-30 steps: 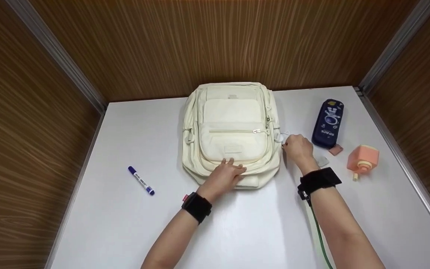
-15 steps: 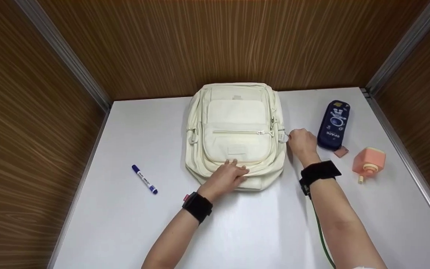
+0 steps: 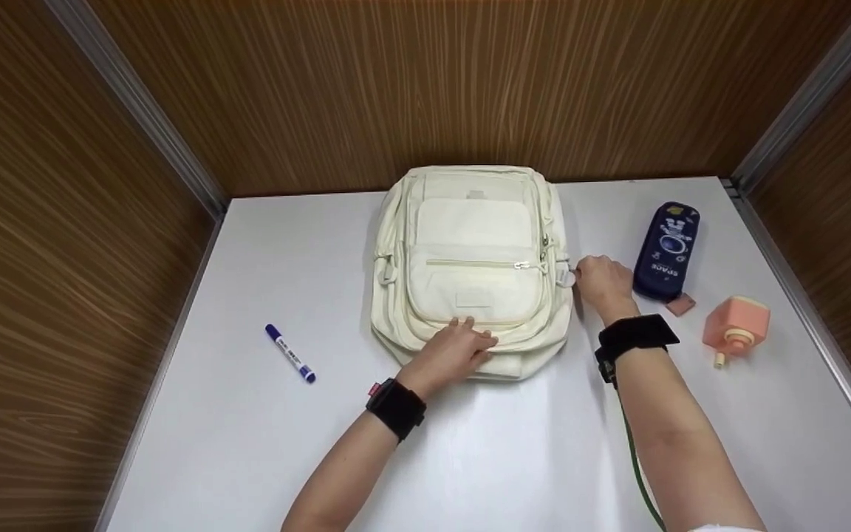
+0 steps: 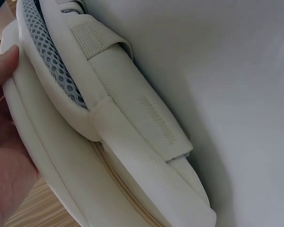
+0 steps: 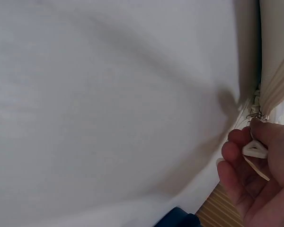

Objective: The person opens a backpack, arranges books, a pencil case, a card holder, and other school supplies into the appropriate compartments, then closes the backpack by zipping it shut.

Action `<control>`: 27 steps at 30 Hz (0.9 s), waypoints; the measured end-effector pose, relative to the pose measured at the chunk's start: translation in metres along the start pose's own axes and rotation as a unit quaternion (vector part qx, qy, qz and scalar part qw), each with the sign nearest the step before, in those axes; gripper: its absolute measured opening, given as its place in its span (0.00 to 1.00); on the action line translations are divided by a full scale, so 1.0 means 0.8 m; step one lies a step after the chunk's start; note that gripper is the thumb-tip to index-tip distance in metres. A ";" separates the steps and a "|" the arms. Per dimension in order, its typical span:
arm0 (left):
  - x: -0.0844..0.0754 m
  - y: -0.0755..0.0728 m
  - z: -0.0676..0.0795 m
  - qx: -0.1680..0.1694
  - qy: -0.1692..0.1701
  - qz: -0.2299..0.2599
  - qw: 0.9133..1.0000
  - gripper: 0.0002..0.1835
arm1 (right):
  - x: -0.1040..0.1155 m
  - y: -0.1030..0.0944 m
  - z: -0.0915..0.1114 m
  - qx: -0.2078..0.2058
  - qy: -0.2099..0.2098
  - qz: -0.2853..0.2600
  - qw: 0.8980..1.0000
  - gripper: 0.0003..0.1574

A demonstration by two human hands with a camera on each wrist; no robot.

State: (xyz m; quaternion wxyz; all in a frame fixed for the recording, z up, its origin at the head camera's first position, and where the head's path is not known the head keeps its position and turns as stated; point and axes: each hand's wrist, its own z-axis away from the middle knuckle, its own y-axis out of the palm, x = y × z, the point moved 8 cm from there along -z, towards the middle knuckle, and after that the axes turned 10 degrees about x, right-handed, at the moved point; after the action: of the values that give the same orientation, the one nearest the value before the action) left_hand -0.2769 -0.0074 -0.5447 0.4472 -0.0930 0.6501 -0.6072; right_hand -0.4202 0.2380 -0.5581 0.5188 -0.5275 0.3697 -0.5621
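A cream backpack (image 3: 473,222) lies with its front pocket facing up. My left hand (image 3: 451,355) rests on its near edge, fingers extended over the fabric. In the left wrist view the thumb (image 4: 8,61) presses that edge beside a padded strap (image 4: 49,52) backed with grey mesh. At the bag's right side my right hand (image 3: 604,284) pinches a small whitish zip pull (image 5: 254,150) between thumb and curled fingers. The zip slider under the fingertips is mostly hidden.
Right of the bag lie a dark blue space-print pencil case (image 3: 667,251), a small pink block (image 3: 681,304) and an orange box-shaped sharpener (image 3: 736,325) with a cream knob. A blue-capped marker (image 3: 290,353) lies left. Wood-grain panels (image 3: 455,89) enclose the white table.
My right hand has shifted slightly toward the far side along the bag's right edge, fingers still curled. A greyish piece by the right wrist has gone from sight. My left hand stays on the bag.
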 end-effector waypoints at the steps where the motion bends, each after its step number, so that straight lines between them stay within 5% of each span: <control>1: 0.001 0.000 0.000 0.001 -0.001 -0.003 1.000 0.16 | 0.001 0.000 0.000 0.001 0.002 -0.006 1.000 0.13; 4: 0.006 -0.005 0.001 -0.017 0.000 -0.007 1.000 0.15 | 0.008 -0.004 0.001 -0.015 0.000 -0.027 1.000 0.14; 8: 0.015 -0.023 0.006 -0.110 -0.003 -0.037 0.993 0.12 | 0.026 -0.018 0.004 -0.077 -0.030 -0.065 0.994 0.15; 11: 0.027 -0.030 0.009 -0.157 -0.046 -0.076 0.984 0.14 | 0.042 -0.024 0.004 -0.105 -0.076 -0.074 0.989 0.13; 17: 0.055 -0.015 0.008 -0.083 -0.156 -0.095 0.980 0.28 | 0.056 -0.015 0.001 -0.081 -0.108 -0.056 0.989 0.18; 23: 0.056 -0.007 0.004 -0.041 -0.158 -0.081 0.983 0.27 | 0.058 -0.007 -0.005 -0.015 -0.083 -0.037 0.996 0.35; 27: 0.055 -0.005 0.002 -0.030 -0.158 -0.084 0.983 0.28 | 0.062 -0.007 -0.009 0.022 -0.061 0.006 0.998 0.33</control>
State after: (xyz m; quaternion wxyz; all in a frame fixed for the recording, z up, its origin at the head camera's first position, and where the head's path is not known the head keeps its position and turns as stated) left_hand -0.3035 -0.0387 -0.5614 0.4888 -0.2559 0.5792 -0.6001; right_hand -0.4237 0.1900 -0.5433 0.5556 -0.5471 0.3277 -0.5335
